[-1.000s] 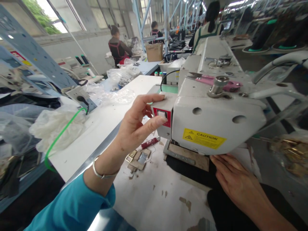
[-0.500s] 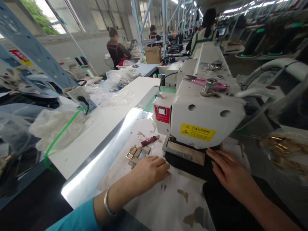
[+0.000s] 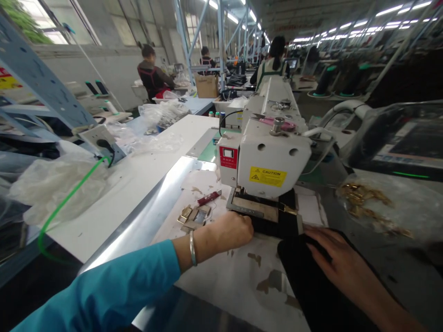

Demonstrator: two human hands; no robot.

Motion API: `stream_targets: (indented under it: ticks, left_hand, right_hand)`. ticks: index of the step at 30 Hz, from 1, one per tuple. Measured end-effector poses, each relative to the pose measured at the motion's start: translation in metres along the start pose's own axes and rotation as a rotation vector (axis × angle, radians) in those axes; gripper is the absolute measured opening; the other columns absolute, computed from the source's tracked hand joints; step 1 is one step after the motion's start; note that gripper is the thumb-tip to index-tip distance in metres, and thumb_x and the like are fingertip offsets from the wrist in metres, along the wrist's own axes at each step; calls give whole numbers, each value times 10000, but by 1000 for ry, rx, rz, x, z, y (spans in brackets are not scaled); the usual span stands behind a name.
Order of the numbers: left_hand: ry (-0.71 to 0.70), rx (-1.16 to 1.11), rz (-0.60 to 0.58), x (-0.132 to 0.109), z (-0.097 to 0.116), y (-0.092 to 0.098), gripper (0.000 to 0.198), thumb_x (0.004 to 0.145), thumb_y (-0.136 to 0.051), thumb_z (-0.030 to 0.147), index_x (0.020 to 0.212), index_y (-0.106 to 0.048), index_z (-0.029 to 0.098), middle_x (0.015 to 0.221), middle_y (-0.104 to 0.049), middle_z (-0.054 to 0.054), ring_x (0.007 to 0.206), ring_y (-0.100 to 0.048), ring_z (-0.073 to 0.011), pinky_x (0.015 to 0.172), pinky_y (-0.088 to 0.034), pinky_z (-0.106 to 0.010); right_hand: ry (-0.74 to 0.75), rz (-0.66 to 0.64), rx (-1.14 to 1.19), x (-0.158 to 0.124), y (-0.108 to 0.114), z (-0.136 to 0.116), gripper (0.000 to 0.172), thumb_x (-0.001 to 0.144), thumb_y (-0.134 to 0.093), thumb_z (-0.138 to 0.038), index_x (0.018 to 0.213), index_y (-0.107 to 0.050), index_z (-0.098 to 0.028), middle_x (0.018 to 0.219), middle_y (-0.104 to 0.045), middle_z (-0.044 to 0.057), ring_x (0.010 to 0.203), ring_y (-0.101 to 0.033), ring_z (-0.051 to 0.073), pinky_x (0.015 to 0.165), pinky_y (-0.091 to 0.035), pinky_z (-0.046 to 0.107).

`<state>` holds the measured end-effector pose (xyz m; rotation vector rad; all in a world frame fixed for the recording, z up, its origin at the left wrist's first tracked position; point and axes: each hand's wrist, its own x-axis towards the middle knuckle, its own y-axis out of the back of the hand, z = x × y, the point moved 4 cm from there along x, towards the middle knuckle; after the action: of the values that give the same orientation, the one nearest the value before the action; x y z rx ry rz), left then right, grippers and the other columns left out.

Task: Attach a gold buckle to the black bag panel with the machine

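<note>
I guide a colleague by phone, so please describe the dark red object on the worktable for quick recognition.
Find the white machine head with the yellow caution label. On the pale sheet to its left, beyond the left hand, lies the slim dark red object. Its colour distinguishes it from the gold buckle and tan pieces nearby.

left hand [image 3: 233, 232] with fingertips hidden, black piece [image 3: 320, 286] cut off below, yellow label [image 3: 267, 176] with illegible fine print

Metal worktop [image 3: 141, 230]: paper [image 3: 228, 279] | atop: black material [image 3: 311, 283], dark-red item [image 3: 209, 198], gold buckle [image 3: 184, 215]
</note>
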<state>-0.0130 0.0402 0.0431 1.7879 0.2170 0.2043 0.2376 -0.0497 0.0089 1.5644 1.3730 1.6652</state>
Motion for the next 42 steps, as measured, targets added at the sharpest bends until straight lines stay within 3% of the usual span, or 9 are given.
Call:
stream_targets:
  ticks: [5, 11, 16, 20, 23, 27, 38, 42]
  left_hand:
    - [47, -4, -6, -1, -1, -5, 184, 902, -477, 13, 852, -638, 87, 779, -635, -107, 626, -635, -217, 495, -487, -335]
    - [97, -37, 2, -1, 8, -5, 173, 959, -442, 83, 929, -610, 110, 856, -617, -93, 635, -627, -210, 491, -492, -341]
    - [42, -128, 15, -27, 52, 16, 140, 972, -466, 117, 899, -582, 144, 832, -580, -49, 637, -589, -189, 507, -490, -339]
    - [28, -230, 58, -63, 89, 23, 125, 981, -485, 147, 908, -585, 135, 811, -553, -32, 619, -544, -164, 486, -458, -324]
    - [92, -253, 170, -79, 102, 20, 128, 987, -494, 156, 964, -611, 110, 815, -551, -31, 614, -526, -149, 464, -424, -312]
    - [149, -279, 253, -84, 102, 14, 163, 986, -502, 131, 1063, -632, 72, 808, -550, -25, 610, -515, -137, 455, -410, -307]
    - [109, -363, 253, -83, 94, 17, 185, 986, -492, 116, 1063, -649, 54, 802, -573, -32, 591, -518, -136, 452, -432, -304]
    - [115, -361, 249, -83, 94, 15, 188, 996, -470, 113, 1045, -647, 71, 790, -571, -31, 590, -516, -130, 459, -428, -296]
  right_hand:
    - [34, 6, 21, -19, 13, -18, 252, 974, -515, -301, 1163, -664, -227, 1159, -734, 57, 1099, -681, 214, 925, -594, 354]
    - [-63, 96, 79, -20, 38, -31, 218, 999, -484, -360, 1084, -655, -254, 994, -760, 19, 856, -742, 175, 743, -613, 282]
    - [-136, 145, 67, -19, 50, -53, 185, 997, -483, -360, 1031, -642, -269, 899, -750, 4, 749, -725, 168, 720, -591, 278]
    - [-58, 77, 134, -16, 39, -79, 203, 995, -491, -347, 1104, -641, -267, 990, -740, 39, 889, -717, 205, 784, -586, 325]
    - [30, 16, 166, -15, 24, -92, 233, 989, -507, -302, 1182, -628, -250, 1089, -736, 48, 1012, -696, 216, 870, -577, 349]
    - [19, -16, 147, -16, 11, -94, 262, 981, -523, -282, 1217, -624, -229, 1185, -714, 59, 1108, -663, 228, 945, -558, 379]
    - [-30, -19, 130, -21, 9, -92, 291, 974, -537, -232, 1259, -594, -211, 1219, -684, 77, 1138, -627, 238, 957, -531, 394]
    - [-22, -65, 91, -23, 5, -92, 382, 974, -528, -247, 1349, -544, -174, 1274, -647, 106, 1176, -589, 261, 990, -500, 413]
